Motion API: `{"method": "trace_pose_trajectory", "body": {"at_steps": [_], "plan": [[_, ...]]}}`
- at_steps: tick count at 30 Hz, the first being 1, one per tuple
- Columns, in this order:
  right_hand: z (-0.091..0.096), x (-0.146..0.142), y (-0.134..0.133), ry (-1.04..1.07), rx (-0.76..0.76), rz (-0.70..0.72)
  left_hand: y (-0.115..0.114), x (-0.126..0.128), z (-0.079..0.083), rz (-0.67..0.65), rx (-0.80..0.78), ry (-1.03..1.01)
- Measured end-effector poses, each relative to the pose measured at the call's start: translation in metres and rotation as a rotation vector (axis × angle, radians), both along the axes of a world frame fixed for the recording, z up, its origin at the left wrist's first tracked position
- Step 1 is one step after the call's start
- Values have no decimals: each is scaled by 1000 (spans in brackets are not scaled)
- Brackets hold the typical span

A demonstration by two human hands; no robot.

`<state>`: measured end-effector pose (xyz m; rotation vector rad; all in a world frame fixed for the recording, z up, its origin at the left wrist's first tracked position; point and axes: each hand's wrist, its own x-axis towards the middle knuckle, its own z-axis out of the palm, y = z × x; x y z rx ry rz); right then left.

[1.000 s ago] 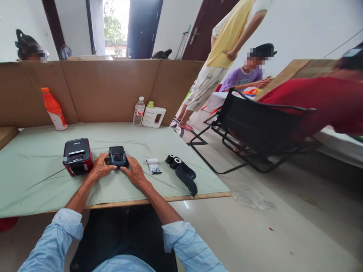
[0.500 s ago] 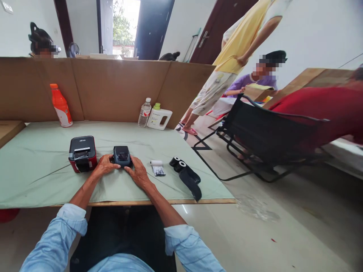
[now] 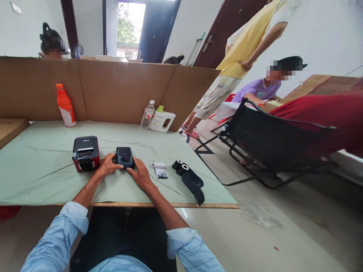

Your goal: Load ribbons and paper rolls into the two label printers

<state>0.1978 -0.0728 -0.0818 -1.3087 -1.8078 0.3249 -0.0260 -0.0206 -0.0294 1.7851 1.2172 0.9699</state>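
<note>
Both my hands are around a small dark portable printer (image 3: 124,154) that rests on the green tablecloth. Its left side is gripped by my left hand (image 3: 109,164), thumb along the front edge. My right hand (image 3: 141,173) clasps the opposite side, fingers curled behind it and partly hidden. Just left of my left hand stands a larger black and red printer (image 3: 86,151). To the right of my right hand lie a small white paper roll (image 3: 159,165) and a patterned sachet (image 3: 161,173). Beyond them are black rolls with white cores (image 3: 193,177), one strip partly unwound.
A cardboard screen (image 3: 121,90) runs along the table's back edge. Against it stand an orange bottle (image 3: 65,105), a clear water bottle (image 3: 148,115) and a white jug (image 3: 161,121). At right are a black folding chair (image 3: 272,139) and several people.
The view has shifted slightly, so the table things appear a little further right. My hands keep the same hold on the small printer. The person in purple has bent lower.
</note>
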Motion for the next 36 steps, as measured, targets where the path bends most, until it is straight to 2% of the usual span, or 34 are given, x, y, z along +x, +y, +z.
{"method": "trace_pose_trajectory", "body": {"at_steps": [6, 11, 16, 20, 25, 32, 36], "plan": [[1, -1, -1, 3, 7, 7, 2, -3, -8, -20, 86, -20], [2, -2, 0, 26, 12, 1, 3, -4, -4, -25, 140, 46], [7, 0, 9, -1, -53, 34, 2, -3, 0, -5, 102, 39], [10, -1, 9, -45, -48, -5, -3, -1, 3, 0, 14, -9], [9, -2, 4, -51, -41, -19, -12, 1, 7, -70, -76, -10], [5, -1, 4, -44, -40, -14, -12, 1, 6, -60, -62, -24], [6, -1, 3, -26, -47, -6, -7, -1, 2, -38, 3, -4]]}}
